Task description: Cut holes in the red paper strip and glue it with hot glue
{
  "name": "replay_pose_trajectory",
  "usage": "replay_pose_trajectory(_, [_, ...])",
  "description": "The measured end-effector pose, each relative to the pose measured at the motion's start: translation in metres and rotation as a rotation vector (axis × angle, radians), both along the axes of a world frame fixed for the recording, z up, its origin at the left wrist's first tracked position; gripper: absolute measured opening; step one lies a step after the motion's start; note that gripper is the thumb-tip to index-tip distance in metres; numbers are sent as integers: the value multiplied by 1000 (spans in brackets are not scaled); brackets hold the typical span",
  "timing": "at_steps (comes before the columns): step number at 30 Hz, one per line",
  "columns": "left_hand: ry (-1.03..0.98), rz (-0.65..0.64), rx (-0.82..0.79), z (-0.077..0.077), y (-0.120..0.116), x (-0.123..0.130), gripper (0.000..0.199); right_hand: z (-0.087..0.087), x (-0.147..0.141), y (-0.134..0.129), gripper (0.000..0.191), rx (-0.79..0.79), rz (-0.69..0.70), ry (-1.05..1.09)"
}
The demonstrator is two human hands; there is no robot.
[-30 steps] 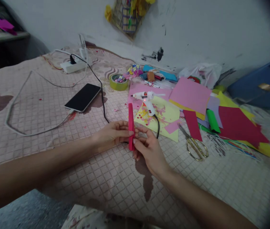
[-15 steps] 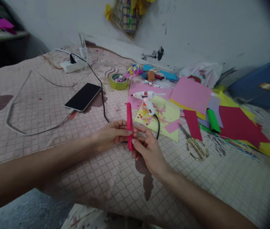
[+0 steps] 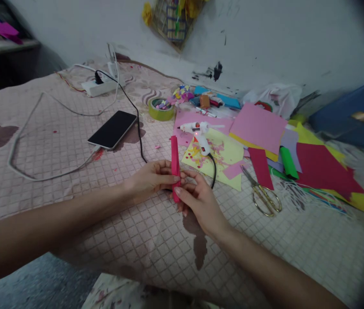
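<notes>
A narrow folded strip of red-pink paper (image 3: 174, 156) stands lengthwise between my two hands, above the quilted cloth. My left hand (image 3: 151, 180) pinches its left side near the middle, thumb on top. From the right, my right hand (image 3: 199, 199) grips the lower part between thumb and fingers; some of its fingertips are hidden behind the strip. Beyond the hands, a white glue gun (image 3: 201, 135) with a small red light lies on pink and pale yellow paper (image 3: 233, 148) strewn with small scraps.
Gold-handled scissors (image 3: 264, 193) and white string (image 3: 294, 193) lie to the right, near stacked coloured papers (image 3: 259, 128). A phone (image 3: 113, 129) on a white cable lies left, before a power strip (image 3: 100, 87). Green tape (image 3: 161, 110) sits behind; a black cord (image 3: 138, 124) passes behind the hands.
The strip's upper end tilts slightly differently and its folded face shows a little more. Both hands keep their hold, almost unmoved. The view has shifted very slightly.
</notes>
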State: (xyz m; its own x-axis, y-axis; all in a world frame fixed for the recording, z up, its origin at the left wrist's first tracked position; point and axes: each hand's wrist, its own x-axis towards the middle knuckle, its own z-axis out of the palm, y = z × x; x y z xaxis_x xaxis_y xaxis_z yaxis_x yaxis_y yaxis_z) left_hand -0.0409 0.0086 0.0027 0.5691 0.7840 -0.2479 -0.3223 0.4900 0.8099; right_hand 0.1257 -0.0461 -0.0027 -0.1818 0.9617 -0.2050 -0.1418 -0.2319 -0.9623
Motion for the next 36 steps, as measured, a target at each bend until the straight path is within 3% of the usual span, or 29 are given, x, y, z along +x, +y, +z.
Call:
replay_pose_trajectory(28, [-24,-25,31,-6,4,-1,25,-2,1,1,45,-6,-2,10])
replay_pose_trajectory(36, [4,-18,28,-5,4,-2,28,-3,0,1,37,-5,17,26])
